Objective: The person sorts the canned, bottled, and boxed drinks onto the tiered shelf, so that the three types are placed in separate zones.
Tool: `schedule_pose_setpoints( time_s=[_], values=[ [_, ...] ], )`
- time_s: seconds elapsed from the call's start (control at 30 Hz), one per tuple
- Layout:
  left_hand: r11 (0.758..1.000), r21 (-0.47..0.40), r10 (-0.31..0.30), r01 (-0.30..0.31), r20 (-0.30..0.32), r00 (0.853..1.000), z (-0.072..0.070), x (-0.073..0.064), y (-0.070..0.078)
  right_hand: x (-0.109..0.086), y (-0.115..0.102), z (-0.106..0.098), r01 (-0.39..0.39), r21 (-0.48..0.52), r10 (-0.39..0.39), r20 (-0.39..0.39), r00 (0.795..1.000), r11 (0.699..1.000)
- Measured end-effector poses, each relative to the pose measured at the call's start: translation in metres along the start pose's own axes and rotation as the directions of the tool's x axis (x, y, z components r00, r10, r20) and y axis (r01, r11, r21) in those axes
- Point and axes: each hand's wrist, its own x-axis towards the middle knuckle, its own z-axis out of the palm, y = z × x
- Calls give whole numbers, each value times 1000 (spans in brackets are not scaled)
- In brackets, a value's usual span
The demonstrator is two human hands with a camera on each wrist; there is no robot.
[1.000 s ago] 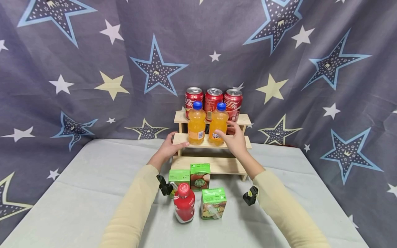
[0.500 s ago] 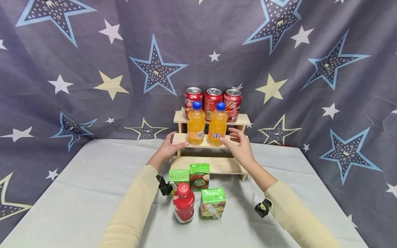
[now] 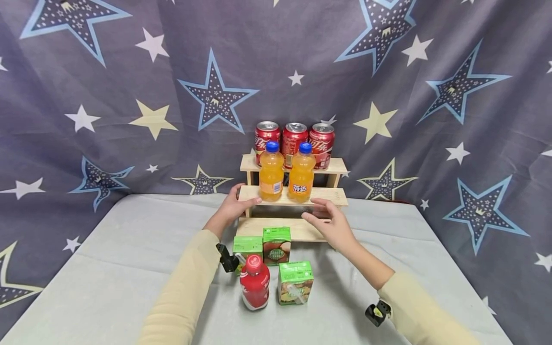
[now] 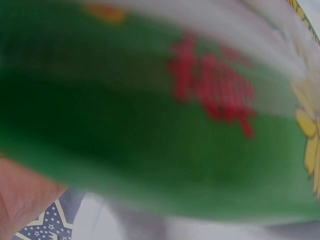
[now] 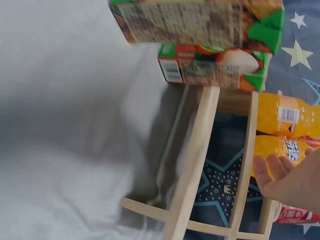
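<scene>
My left hand (image 3: pixel 230 208) grips the left end of the tiered wooden shelf's (image 3: pixel 331 195) middle board, thumb over the front. Two orange drink bottles, a left one (image 3: pixel 271 172) and a right one (image 3: pixel 301 172), both blue-capped, stand upright on that board. Off the board's right front, my right hand (image 3: pixel 334 225) holds nothing, its fingers loosely bent. In the right wrist view, the hand (image 5: pixel 297 180) appears in front of the right bottle. A green drink carton (image 4: pixel 150 115) fills the left wrist view, very close and blurred.
Three red soda cans (image 3: pixel 295 139) stand along the top board. On the grey-white tablecloth (image 3: pixel 129 268), before the shelf, are three green-topped drink cartons (image 3: pixel 295 285) and a red bottle (image 3: pixel 255 287). A star-patterned curtain (image 3: pixel 276 62) hangs behind.
My right hand has let go of the right orange drink bottle and drawn back, downward and to the right. The bottle's label has turned more to the front. My left hand stays put.
</scene>
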Motion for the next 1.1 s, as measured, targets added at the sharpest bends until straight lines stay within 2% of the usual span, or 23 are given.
schedule_pose_setpoints(
  time_s=[0.27,0.43,0.6,0.8,1.1],
  values=[
    [1000,16,1,-1,1,1000,0,-1,1,-16,1,10,60,4,-60,115,992,998],
    [1000,20,-2,2,-1,1000,0,-3,2,-24,1,14,103,39,-109,209,972,994],
    [1000,11,-1,1,-3,1000,0,-3,2,-29,-3,18,106,86,-128,313,941,991],
    [1000,16,-6,6,-6,1000,0,-2,2,-32,-8,24,123,105,-155,400,903,987],
    [1000,32,-2,2,-12,1000,0,-3,1,-41,-15,38,214,74,-221,521,825,974]
  ],
)
